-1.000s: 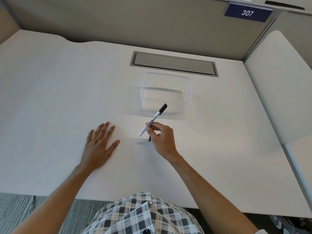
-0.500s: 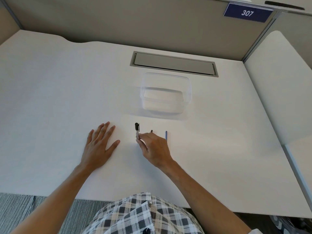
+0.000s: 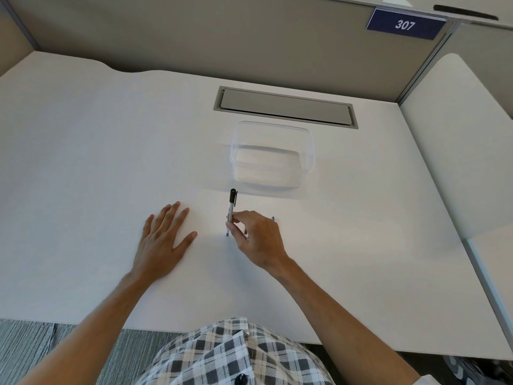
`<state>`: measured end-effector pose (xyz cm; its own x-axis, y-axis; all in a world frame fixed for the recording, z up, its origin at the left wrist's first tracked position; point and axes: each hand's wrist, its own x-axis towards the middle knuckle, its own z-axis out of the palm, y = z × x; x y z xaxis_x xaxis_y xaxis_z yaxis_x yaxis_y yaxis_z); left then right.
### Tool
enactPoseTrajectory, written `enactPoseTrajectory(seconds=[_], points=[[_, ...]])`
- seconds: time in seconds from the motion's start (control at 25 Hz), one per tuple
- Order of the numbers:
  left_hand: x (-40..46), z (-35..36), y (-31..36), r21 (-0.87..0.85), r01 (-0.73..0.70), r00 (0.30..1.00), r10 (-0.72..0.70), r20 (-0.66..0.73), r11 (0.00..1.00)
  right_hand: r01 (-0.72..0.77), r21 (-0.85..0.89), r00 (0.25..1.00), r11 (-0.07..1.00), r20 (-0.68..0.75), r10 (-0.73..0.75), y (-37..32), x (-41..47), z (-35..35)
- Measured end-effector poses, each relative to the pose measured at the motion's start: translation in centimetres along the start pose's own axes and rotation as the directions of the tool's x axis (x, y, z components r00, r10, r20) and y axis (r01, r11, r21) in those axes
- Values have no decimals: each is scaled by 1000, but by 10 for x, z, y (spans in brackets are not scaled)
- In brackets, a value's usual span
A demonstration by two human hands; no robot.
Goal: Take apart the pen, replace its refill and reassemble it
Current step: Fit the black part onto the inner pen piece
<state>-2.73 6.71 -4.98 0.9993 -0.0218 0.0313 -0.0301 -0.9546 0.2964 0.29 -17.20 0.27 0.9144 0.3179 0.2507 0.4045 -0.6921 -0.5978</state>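
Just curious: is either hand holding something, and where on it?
The right hand pinches the pen at its lower barrel; the left hand lies flat, holding nothing.

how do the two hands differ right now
The left hand lies flat on the white desk with fingers spread, holding nothing; the right hand has its fingers curled, pinching the pen. The left hand sits apart from the pen, while the right hand is on the pen's lower half, near the clear plastic container. Both hands are bare and reach over the desk.
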Motion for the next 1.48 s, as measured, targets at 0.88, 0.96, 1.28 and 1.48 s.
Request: enactPoseTrajectory(seconds=[0.88,0.96,1.28,1.48], points=[[-1,0,-1,-13,3,1000,-3,0,1000,-139,251,986,958,-55,157,-17,56,-61],[-1,0,-1,-19,1,1000,-2,-4,1000,-175,286,979,942,-49,197,-17,54,-61],[-1,-7,10,-130,-36,995,22,-100,991,-270,293,958,917,-18,288,-4,17,-47],[-5,-13,46,-146,-162,931,102,-350,976,-353,280,935,893,65,349,4,3,-40]])
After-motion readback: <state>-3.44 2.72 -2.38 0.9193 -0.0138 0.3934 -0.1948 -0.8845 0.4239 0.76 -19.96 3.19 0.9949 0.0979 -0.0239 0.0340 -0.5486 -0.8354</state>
